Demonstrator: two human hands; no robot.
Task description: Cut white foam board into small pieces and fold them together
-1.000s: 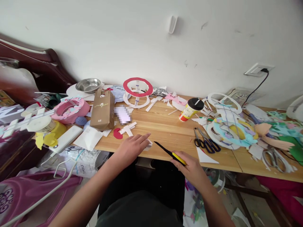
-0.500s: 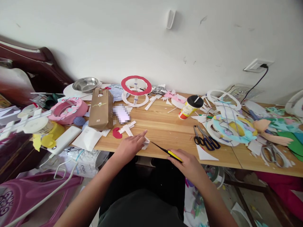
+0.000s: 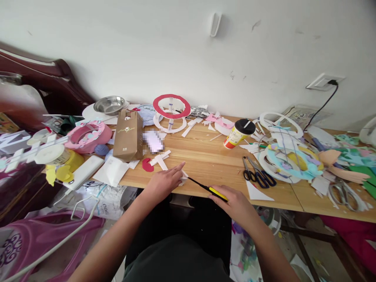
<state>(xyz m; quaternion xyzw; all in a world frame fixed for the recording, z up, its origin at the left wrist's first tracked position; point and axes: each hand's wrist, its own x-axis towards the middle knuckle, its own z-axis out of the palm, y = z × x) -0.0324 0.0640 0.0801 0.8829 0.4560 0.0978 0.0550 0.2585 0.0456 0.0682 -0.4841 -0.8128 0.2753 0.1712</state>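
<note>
My left hand (image 3: pixel 163 181) lies flat near the front edge of the wooden table (image 3: pixel 205 160), fingers stretched out and pressing on a small white foam piece (image 3: pixel 184 177). My right hand (image 3: pixel 235 203) is closed around a yellow and black utility knife (image 3: pixel 209 188). The knife's black blade end points left and reaches the white piece beside my left fingertips. A white cross-shaped cutout (image 3: pixel 160 159) and a red cutout (image 3: pixel 147 165) lie just beyond my left hand.
A brown paper bag (image 3: pixel 127 135), a red ring on a white stand (image 3: pixel 171 107), a black-lidded cup (image 3: pixel 238 133), dark scissors (image 3: pixel 257 175) and a white triangle (image 3: pixel 257 193) are on the table. Coloured foam rings (image 3: pixel 289 160) crowd the right; a pink ring (image 3: pixel 87 135) and steel bowl (image 3: pixel 110 104) sit left.
The knife tip moved left, closing onto the white piece at my left fingertips. My left hand barely shifted. The camera view drifted slightly.
</note>
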